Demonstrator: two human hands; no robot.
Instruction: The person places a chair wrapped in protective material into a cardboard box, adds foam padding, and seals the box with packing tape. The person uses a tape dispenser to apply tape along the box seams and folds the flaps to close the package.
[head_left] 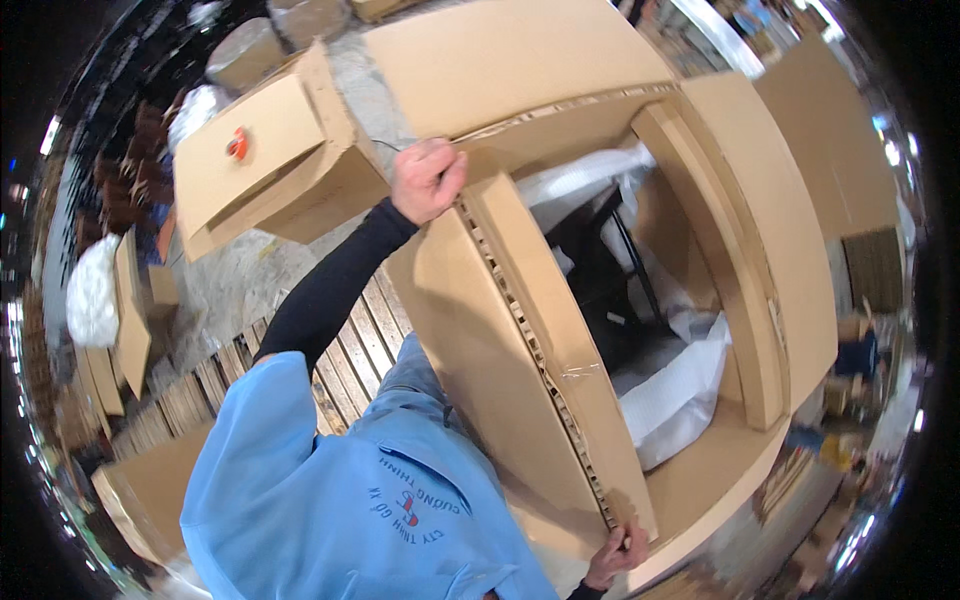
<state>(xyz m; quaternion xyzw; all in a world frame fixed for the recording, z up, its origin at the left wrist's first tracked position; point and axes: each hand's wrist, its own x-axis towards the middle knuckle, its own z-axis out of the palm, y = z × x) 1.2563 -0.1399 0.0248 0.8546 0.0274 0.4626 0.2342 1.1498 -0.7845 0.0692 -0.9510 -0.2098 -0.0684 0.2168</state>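
Observation:
A large cardboard box point(435, 290) stands open against my front, its flaps folded outward. Cardboard padding strips point(560, 330) line its inner walls. Down inside lies a black item with thin legs or bars point(600, 280), partly wrapped in white foam sheet point(690, 395); its full shape is hidden. My left hand point(428, 180) is closed over the box's far left corner, at the end of the near wall. At the other end of that wall, my right hand point(618, 553) has its fingers curled over the edge by the near right corner.
Left of the box, a smaller carton point(260, 160) carries an orange-red tape dispenser point(237, 145). Below my left arm is a slatted wooden platform point(350, 350). White wrapped bundles point(95, 295) and cardboard pieces stand farther left. A big flap point(520, 60) spreads out at the far side.

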